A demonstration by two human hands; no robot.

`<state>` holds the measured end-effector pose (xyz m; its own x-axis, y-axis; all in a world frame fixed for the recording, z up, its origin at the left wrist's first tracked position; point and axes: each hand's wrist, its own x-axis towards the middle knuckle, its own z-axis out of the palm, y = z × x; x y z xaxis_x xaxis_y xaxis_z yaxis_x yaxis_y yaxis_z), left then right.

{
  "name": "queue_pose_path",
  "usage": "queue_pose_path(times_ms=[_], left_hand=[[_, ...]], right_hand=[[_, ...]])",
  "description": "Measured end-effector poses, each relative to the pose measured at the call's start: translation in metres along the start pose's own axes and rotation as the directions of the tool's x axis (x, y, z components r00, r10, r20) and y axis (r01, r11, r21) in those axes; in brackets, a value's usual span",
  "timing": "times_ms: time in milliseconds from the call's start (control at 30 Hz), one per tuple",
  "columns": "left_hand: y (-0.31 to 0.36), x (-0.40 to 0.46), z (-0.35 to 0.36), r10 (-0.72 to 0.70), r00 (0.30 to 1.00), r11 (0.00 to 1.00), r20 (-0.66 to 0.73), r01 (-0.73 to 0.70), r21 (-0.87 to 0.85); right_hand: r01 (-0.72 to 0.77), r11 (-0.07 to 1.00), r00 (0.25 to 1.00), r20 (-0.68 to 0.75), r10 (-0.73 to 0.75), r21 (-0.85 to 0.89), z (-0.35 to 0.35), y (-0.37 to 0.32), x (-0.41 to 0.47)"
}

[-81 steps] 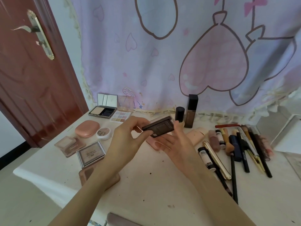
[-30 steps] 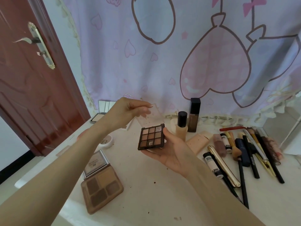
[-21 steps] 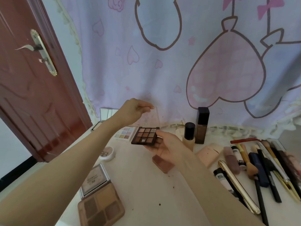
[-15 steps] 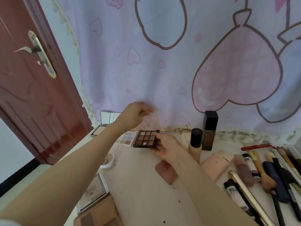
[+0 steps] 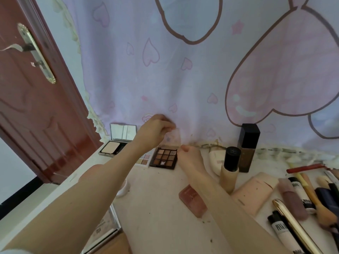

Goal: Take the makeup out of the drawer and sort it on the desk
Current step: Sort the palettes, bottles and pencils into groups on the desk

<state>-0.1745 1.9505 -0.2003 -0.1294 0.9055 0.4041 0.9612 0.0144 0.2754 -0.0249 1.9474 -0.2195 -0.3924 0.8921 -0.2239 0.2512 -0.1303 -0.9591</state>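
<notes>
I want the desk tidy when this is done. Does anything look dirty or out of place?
Yes. Dark specks and smudges dot the desk, and the pale pink tube is speckled too. A pink case lies alone, askew, between the palettes and the brushes.

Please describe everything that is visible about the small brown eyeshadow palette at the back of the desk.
The eyeshadow palette is small, square and dark-framed, with nine brown and copper pans in three rows. Its clear lid stands open and upright. It lies flat on the desk near the curtain, beside a pale palette. The left hand pinches the lid's top; the right hand rests at its right edge.
</notes>
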Motion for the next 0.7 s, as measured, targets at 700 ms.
queue_pose_path(times_ms=[700], left_hand=[[0.01, -0.042, -0.033, -0.037, 0.97, 0.997, 0.24, 0.018, 0.079]], right_hand=[[0.362, 0.854, 0.932, 0.176, -0.318, -0.373, 0.002, 0.013, -0.017]])
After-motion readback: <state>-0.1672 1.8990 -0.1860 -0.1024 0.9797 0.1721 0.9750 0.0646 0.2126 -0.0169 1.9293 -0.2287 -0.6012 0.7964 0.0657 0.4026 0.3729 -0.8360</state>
